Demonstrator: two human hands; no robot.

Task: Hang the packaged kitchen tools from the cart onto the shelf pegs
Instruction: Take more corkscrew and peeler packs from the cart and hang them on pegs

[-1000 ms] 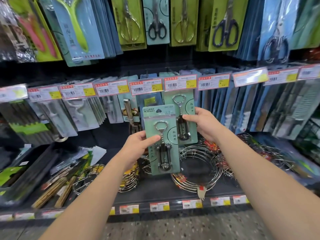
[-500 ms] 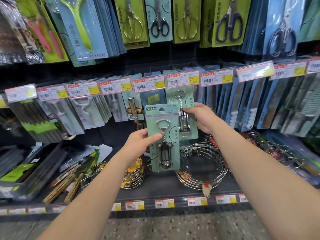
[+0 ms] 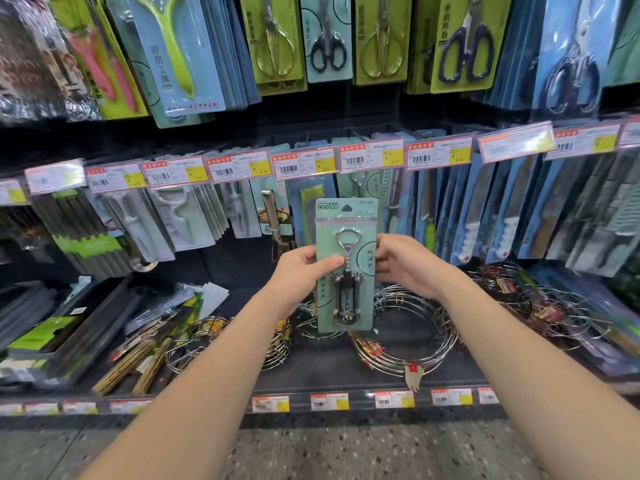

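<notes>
Upright mint-green corkscrew card (image 3: 348, 296), silver winged opener under plastic, pinched at its sides by left hand (image 3: 299, 271) and right hand (image 3: 407, 263), which earlier held the hanging card (image 3: 369, 185) behind

black shelf (image 3: 329, 374), lowest tier, with price labels (image 3: 329, 401) along its front lip. lying on it, left to right: dark flat trays (image 3: 86, 327), stacked and tilted, some with green cards; bundles of wooden sticks (image 3: 133, 367) at the front edge; a chrome wire rack (image 3: 207, 336); a stack of chrome wire rings (image 3: 436, 351) with a red tag, centre; more tangled wire rings (image 3: 540, 306) at right. speckled floor (image 3: 346, 452) below.
</notes>
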